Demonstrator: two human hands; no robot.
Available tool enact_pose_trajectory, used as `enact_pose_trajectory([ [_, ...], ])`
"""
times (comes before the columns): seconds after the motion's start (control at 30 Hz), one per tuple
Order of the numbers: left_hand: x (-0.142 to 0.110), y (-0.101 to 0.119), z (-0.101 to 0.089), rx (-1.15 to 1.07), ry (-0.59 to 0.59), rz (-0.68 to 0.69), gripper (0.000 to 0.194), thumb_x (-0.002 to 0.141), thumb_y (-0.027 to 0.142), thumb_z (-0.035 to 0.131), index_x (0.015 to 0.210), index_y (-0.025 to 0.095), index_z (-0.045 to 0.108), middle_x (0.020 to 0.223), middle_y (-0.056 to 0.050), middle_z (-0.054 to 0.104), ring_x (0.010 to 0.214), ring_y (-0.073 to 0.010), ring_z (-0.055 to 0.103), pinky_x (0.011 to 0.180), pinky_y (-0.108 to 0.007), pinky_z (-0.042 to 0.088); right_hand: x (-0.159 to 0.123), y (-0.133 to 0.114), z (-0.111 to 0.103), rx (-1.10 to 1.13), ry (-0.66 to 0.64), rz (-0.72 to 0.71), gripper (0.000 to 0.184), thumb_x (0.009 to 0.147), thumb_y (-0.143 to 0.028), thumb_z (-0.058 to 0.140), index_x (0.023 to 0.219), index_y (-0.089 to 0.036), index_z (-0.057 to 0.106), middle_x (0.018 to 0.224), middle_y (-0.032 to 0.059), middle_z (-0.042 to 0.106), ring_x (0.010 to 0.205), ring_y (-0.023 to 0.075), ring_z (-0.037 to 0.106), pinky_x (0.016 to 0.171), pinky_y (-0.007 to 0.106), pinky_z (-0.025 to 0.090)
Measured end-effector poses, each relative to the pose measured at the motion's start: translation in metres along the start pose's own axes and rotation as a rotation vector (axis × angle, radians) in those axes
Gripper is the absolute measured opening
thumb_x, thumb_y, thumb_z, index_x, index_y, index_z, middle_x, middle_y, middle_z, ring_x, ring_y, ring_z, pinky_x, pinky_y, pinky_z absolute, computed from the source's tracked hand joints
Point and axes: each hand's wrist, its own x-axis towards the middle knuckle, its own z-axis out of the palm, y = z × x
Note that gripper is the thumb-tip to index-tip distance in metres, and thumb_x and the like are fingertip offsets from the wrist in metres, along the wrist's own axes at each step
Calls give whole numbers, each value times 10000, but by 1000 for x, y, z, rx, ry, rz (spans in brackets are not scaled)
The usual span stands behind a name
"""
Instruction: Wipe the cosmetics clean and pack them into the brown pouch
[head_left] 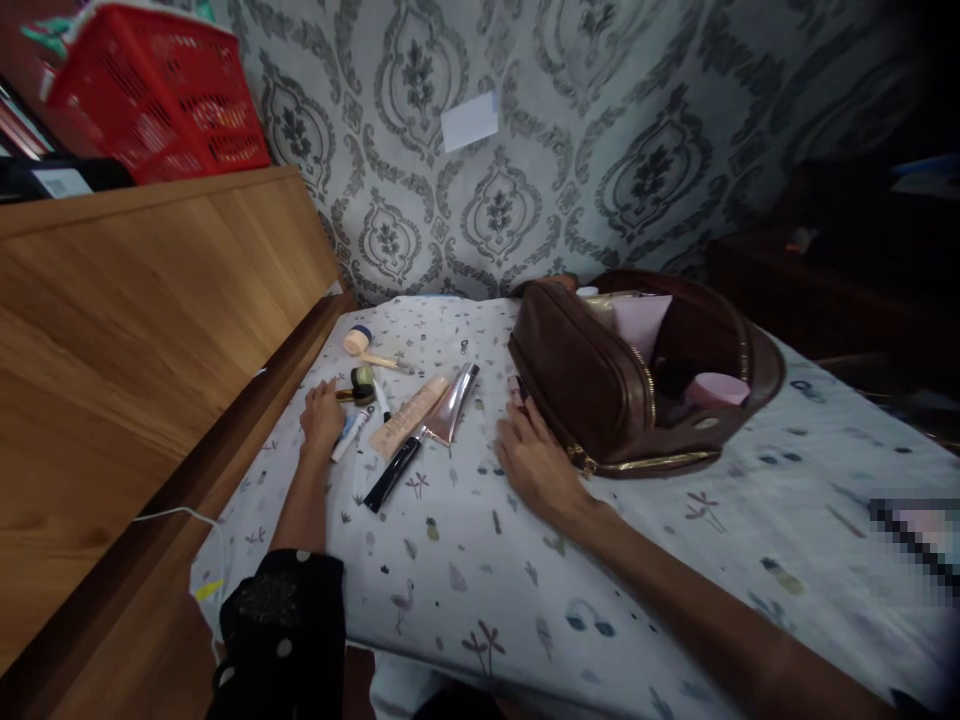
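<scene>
My left hand [321, 418] is at the left side of the cloth-covered table, its fingers closed on a small gold-and-black cosmetic item [354, 395]. Beside it are a green-topped jar [362, 377] and a white pen-like tube [352, 436]. A beige squeeze tube [409, 415] and a rose-gold tube [452, 404] with a black cap [393, 475] lie to the right. My right hand [536, 455] rests on the cloth against the brown cosmetic bag [577, 370], fingers around a small pink lip tube [515, 387], partly hidden. The unzipped bag holds a pink round container [718, 389] and a pale pink packet [643, 322].
A beige jar with a dark lid [356, 340] and a slim gold-and-clear tube [386, 362] lie farther back. A wooden panel [172, 280] borders the left, a red basket [172, 95] on top. A white cable [187, 512] hangs at the left edge. Patterned wall [499, 210] behind.
</scene>
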Motion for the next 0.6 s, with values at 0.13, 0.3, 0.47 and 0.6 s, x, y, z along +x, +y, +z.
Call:
enact_pose_trajectory([
  [0.13,3,-3,4,25,-34,10,499,869,112,415,1340,205,547,1335,-138,586,1271,-309,473,942,-442,488,-1,3,0,93,58,13,350,940,-199,413,1130,-18,645,1347,264,540,1378,353,389,1108,494,418],
  [0.3,2,2,2,54,20,0,403,933,275,370,1216,147,627,1278,-207,533,1223,-373,456,894,-460,473,-3,4,-6,158,96,1,291,926,-177,439,1059,-93,683,1207,206,596,1175,323,504,1006,462,494],
  [0.47,-1,1,0,42,22,-2,360,942,330,396,1159,127,600,1196,-195,577,1183,-332,494,890,-399,456,-4,1,-13,144,109,-9,276,925,-161,437,983,-124,704,1143,179,607,1080,303,530,947,435,522],
  [0.6,-5,-2,-3,15,-19,20,272,939,328,444,1148,190,550,1090,-113,658,1076,-264,581,800,-324,455,-4,2,-8,104,117,-26,288,929,-161,434,999,-91,704,1293,218,564,1224,331,495,1049,473,468],
])
